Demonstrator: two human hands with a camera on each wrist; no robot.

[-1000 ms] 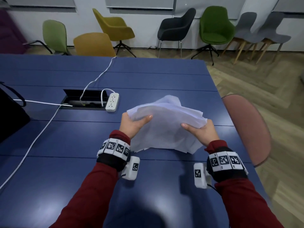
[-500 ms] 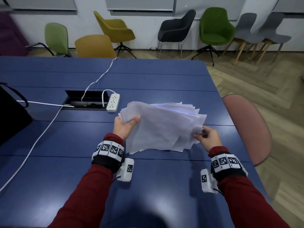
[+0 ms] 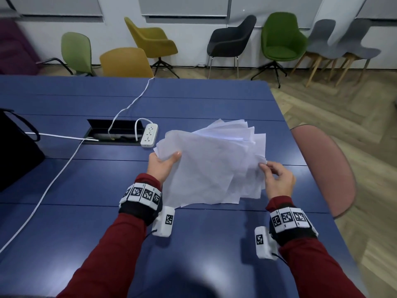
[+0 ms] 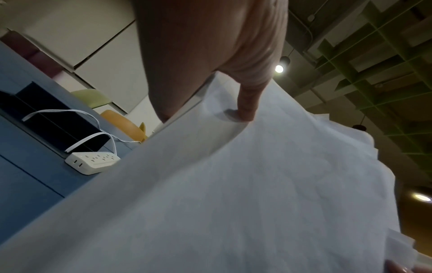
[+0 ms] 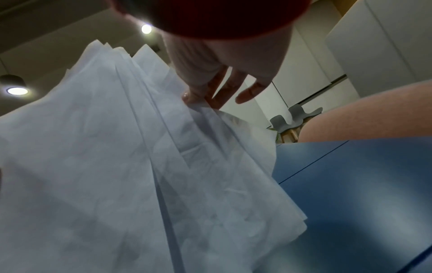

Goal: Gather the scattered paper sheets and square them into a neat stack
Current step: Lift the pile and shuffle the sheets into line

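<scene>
A loose bundle of white paper sheets [image 3: 210, 166] is held tilted above the blue table [image 3: 86, 222], its far corners fanned out unevenly. My left hand [image 3: 163, 164] grips the bundle's left edge, thumb on top. At the right edge my right hand [image 3: 277, 177] pinches a sheet corner between thumb and fingertips. The left wrist view shows the sheets [image 4: 233, 194] from below with the thumb [image 4: 247, 103] pressed on them. In the right wrist view the fanned sheets [image 5: 117, 166] hang from the pinching fingers [image 5: 198, 94].
A white power strip [image 3: 149, 135] lies beside an open cable hatch [image 3: 113, 132], with white cables running left and back. A black bag [image 3: 17, 151] stands at the left edge. A pink chair [image 3: 322, 168] is at the table's right side; several chairs line the wall.
The bundle has flattened and fanned out from a bunched heap. My right hand slid from gripping the right edge to pinching one sheet corner; my left hand kept its grip.
</scene>
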